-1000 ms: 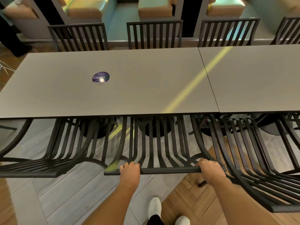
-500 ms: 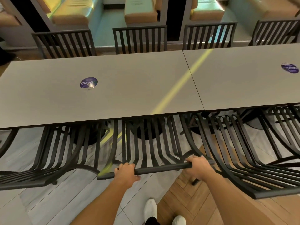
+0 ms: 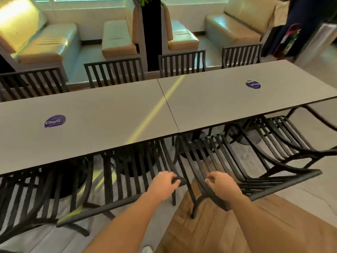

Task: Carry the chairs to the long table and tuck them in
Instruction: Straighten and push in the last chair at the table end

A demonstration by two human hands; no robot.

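Observation:
The long grey table (image 3: 109, 125), two tops butted together, runs across the head view. A row of black slatted chairs stands along its near edge. The middle chair (image 3: 109, 209) has its seat under the tabletop, and my left hand (image 3: 163, 185) grips the right end of its top rail. My right hand (image 3: 220, 185) has its fingers curled on the left edge of the back of the neighbouring chair (image 3: 282, 185), which sits tilted with its seat partly under the table.
Another tucked chair (image 3: 27, 198) stands at the left and one more (image 3: 291, 136) at the far right. Several black chairs (image 3: 113, 72) line the far side, with tan sofas (image 3: 118, 39) behind. Round purple stickers (image 3: 54, 121) lie on the tabletops.
My view has swung right. My left hand slid along the middle chair's rail to its right end. My right hand left that rail and moved onto the neighbouring chair's back.

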